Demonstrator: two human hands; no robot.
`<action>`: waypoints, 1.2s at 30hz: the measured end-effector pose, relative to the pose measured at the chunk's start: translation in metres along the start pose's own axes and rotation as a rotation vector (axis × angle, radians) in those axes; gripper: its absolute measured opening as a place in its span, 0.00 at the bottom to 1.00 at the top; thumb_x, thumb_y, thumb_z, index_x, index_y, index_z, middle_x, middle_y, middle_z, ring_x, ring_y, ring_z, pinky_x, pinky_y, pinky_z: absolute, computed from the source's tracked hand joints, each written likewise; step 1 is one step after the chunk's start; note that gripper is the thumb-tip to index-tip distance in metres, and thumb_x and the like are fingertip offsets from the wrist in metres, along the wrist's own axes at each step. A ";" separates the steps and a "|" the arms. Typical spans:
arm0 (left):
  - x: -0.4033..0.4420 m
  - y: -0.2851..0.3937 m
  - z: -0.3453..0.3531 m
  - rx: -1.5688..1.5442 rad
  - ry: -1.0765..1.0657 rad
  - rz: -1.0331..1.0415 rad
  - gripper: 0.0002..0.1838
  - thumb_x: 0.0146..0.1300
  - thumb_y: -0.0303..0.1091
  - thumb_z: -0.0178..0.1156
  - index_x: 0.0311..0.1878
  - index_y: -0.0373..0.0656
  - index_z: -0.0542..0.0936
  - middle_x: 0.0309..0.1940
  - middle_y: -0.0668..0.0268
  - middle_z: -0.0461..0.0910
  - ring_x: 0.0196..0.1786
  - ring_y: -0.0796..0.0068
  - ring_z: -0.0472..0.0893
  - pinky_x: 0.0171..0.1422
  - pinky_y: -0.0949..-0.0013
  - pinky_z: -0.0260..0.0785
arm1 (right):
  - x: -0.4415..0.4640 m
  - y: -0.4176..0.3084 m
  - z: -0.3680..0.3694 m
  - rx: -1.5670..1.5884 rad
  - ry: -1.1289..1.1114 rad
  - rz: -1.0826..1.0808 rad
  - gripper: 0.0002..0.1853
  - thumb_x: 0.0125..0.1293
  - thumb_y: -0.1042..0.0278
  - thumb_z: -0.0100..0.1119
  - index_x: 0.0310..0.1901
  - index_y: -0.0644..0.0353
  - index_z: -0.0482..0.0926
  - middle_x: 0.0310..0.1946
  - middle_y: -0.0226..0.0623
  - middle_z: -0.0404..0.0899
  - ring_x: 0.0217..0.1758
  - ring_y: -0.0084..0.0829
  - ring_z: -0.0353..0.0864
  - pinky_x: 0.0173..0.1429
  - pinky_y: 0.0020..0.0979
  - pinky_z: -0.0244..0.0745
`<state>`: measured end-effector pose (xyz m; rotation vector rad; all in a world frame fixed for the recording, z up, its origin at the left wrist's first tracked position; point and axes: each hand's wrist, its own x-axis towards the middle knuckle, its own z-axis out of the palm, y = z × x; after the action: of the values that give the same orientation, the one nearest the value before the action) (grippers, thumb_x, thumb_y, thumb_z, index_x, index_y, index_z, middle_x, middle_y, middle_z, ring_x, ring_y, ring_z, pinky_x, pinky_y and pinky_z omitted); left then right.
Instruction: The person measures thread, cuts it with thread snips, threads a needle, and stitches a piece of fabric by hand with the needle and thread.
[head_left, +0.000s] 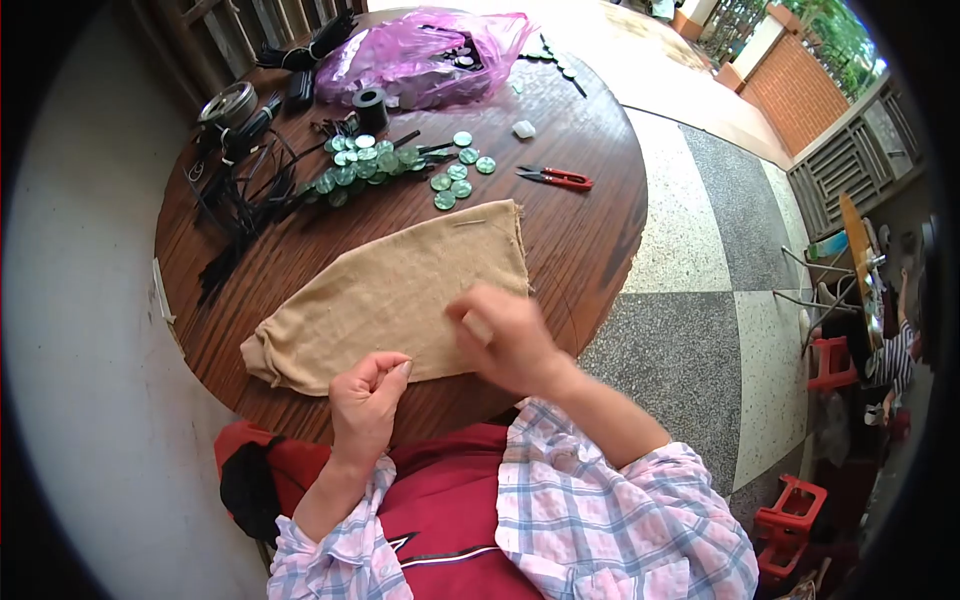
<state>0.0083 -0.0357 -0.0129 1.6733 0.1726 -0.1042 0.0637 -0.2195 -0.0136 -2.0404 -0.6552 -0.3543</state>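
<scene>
Head view: the brown cloth (400, 285) lies flat along the table's (590, 235) near edge, presumably for easy reach, its narrow end toward the left edge. The left hand (367, 405) is over its near side, thumb and forefinger pinched together, as if on something fine; any item between them is too small to confirm. The right hand (510, 340), blurred, is above the cloth's right part, fingers curled; whether they grip anything cannot be told. Snips (555, 178) lie toward the right edge, likely kept handy yet off the cloth. Green discs (365, 165), black spool (370, 110) and purple bag (425, 60) sit beyond, toward the far edge, leaving the cloth uncovered.
</scene>
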 end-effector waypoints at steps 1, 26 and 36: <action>0.000 0.003 -0.001 -0.011 0.001 -0.019 0.04 0.57 0.24 0.56 0.33 0.34 0.78 0.15 0.82 0.64 0.18 0.95 0.57 0.20 0.84 0.46 | 0.009 0.014 -0.015 -0.094 0.095 0.029 0.05 0.53 0.79 0.55 0.33 0.62 0.72 0.27 0.38 0.75 0.30 0.35 0.77 0.33 0.31 0.73; 0.013 0.037 0.043 -0.369 -0.330 -0.173 0.02 0.55 0.23 0.58 0.32 0.35 0.76 0.17 0.75 0.69 0.17 0.90 0.61 0.20 0.84 0.49 | -0.065 0.072 -0.160 -0.028 0.450 0.569 0.07 0.59 0.76 0.46 0.38 0.65 0.72 0.19 0.28 0.70 0.19 0.16 0.65 0.22 0.20 0.58; 0.015 0.043 0.075 -0.356 -0.369 -0.233 0.03 0.54 0.22 0.57 0.33 0.35 0.75 0.19 0.73 0.71 0.17 0.89 0.63 0.20 0.83 0.50 | -0.159 0.051 -0.168 0.139 0.780 0.743 0.17 0.68 0.60 0.42 0.44 0.65 0.74 0.21 0.22 0.68 0.18 0.10 0.55 0.21 0.17 0.49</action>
<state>0.0333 -0.1137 0.0181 1.2490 0.0988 -0.5244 -0.0347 -0.4334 -0.0384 -1.6703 0.5291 -0.5778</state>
